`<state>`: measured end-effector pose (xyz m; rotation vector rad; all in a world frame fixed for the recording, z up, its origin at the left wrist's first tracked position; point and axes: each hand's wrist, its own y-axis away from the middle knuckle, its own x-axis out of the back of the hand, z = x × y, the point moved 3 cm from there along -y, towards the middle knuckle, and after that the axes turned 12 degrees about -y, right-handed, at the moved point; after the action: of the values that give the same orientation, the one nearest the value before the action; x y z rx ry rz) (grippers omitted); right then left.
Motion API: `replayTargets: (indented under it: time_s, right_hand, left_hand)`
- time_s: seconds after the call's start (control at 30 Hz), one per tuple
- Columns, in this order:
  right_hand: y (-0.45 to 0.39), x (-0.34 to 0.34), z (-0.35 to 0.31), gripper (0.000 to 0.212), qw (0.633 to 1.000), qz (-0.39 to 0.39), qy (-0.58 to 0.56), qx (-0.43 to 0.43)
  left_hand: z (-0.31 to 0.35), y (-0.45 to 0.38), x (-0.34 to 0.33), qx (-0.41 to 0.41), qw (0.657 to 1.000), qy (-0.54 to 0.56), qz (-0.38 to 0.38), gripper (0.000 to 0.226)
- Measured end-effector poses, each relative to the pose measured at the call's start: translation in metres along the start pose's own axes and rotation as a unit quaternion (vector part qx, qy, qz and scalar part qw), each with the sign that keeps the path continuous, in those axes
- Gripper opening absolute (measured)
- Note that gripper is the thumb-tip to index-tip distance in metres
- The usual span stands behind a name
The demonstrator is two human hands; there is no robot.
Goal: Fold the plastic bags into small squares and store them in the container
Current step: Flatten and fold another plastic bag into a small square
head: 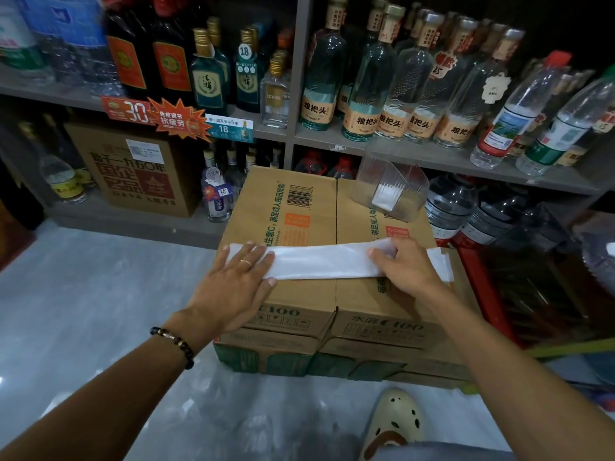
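Head view: white plastic bag (324, 262), folded to a long strip, lies across cardboard box (309, 207) printed "C100". Left hand (233, 281) spread flat on strip's left end; right hand (404, 264) pinches strip nr right end. Clear container (389, 188) on box's far right. Shelf tags read "30", "18".

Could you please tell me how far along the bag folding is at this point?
Done: the plastic bag is folded into a long flat strip on the cardboard box. In hand: the left hand presses one end; the right hand pinches the other. Left: folding it square and storing it in the clear container.
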<state>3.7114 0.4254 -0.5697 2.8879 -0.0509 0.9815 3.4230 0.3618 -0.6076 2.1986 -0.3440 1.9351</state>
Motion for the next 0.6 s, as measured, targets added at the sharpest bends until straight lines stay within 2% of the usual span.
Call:
replayTargets:
  time_s: [0.13,0.23,0.27,0.33,0.37,0.43,0.5,0.53,0.6]
  right_hand:
    - [-0.005,-0.001,0.005,0.018,0.998,0.040,0.042,0.014]
    - [0.001,-0.002,-0.003,0.014,0.980,0.096,0.177,0.007]
    - [0.004,-0.003,-0.007,0.018,0.967,0.121,0.222,0.028]
    - [0.011,-0.013,-0.020,0.026,0.943,0.142,0.270,0.132]
    - [0.017,-0.024,-0.030,0.031,0.937,0.117,0.264,0.196]
    - [0.029,-0.058,-0.051,0.042,0.938,-0.021,0.214,0.270]
    - [0.042,-0.098,-0.063,0.052,0.932,-0.177,0.193,0.250]
    - [0.046,-0.113,-0.065,0.055,0.924,-0.223,0.206,0.234]
    - [0.045,-0.126,-0.059,0.060,0.908,-0.253,0.261,0.208]
  left_hand:
    - [-0.001,0.001,-0.006,0.006,1.000,-0.015,0.003,0.072]
    - [-0.002,0.002,-0.007,0.017,1.000,-0.021,-0.001,0.073]
    - [-0.001,0.003,-0.006,0.019,1.000,-0.019,-0.007,0.076]
    - [0.001,0.004,-0.003,0.027,0.999,-0.017,-0.020,0.084]
    - [0.001,0.003,-0.001,0.032,0.999,-0.019,-0.025,0.087]
    - [0.002,0.004,0.000,0.039,0.999,-0.017,-0.027,0.090]
    - [0.003,0.003,-0.001,0.043,0.998,-0.026,-0.027,0.091]
    - [0.002,0.004,-0.002,0.043,0.998,-0.031,-0.031,0.092]
    - [0.000,0.004,-0.002,0.042,0.998,-0.026,-0.039,0.092]
